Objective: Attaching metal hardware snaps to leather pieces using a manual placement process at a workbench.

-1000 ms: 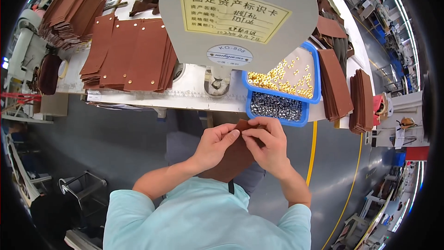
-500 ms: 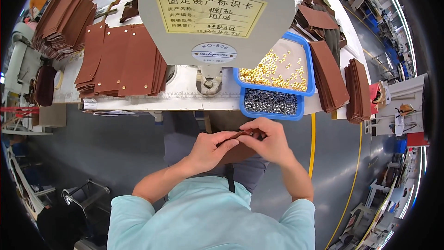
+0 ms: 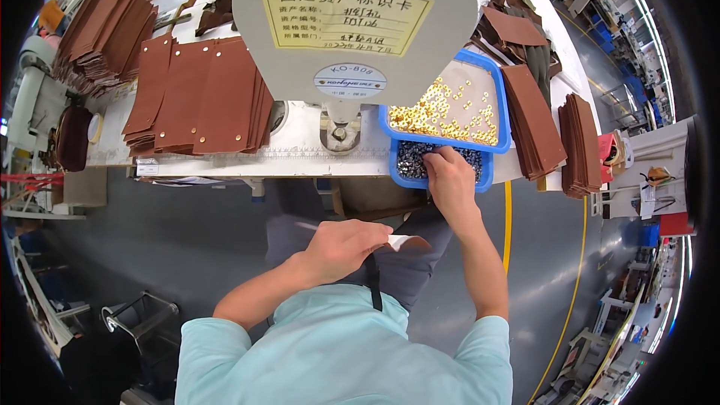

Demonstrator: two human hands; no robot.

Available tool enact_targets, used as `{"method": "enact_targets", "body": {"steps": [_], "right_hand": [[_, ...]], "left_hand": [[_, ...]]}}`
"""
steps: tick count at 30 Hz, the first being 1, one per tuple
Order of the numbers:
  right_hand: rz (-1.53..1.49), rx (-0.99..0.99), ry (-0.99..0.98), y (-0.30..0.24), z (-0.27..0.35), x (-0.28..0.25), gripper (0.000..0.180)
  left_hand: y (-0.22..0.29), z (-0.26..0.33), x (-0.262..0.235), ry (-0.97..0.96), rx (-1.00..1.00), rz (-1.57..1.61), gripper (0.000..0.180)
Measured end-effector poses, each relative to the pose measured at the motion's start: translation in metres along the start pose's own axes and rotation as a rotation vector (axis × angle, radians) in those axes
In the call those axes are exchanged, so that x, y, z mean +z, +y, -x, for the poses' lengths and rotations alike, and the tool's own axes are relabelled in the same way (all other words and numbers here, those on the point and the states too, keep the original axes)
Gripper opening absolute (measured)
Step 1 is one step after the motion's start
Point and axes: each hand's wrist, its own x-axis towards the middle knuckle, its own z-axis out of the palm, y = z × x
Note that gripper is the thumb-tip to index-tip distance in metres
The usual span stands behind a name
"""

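In front of my lap, my left hand [image 3: 341,249] is closed on the edge of a brown leather piece [image 3: 411,243], which curls so that its pale side partly shows. My right hand [image 3: 452,187] reaches into the nearer small blue tray [image 3: 442,184], fingertips pinched together among dark silvery metal snap parts [image 3: 410,161]. Whether a part is between those fingertips is hidden. Directly behind stands a larger blue tray [image 3: 504,116] with loose gold-coloured snap caps [image 3: 431,116].
A grey-white press machine [image 3: 352,37] rises over the table [image 3: 300,165], its lower head [image 3: 341,135] near the front edge. Brown leather pieces with gold snaps [image 3: 202,97] lie at left, a taller stack [image 3: 105,26] behind. More leather stacks [image 3: 531,120] line the right side.
My right hand has left the leather piece and moved forward into the tray of dark metal parts. My left hand keeps hold of the leather, now curled open with its pale side showing.
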Motion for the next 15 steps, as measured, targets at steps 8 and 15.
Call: {"method": "enact_targets", "body": {"steps": [8,15], "right_hand": [[-0.490,0.168,-0.006,-0.037,0.014,-0.045,0.011],[-1.146,0.274,-0.482,-0.074,0.039,-0.078,0.011]], "left_hand": [[-0.006,-0.004,-0.009,0.007,0.257,-0.022,0.022],[-0.003,-0.007,-0.008,0.027,0.354,-0.046,0.021]]}}
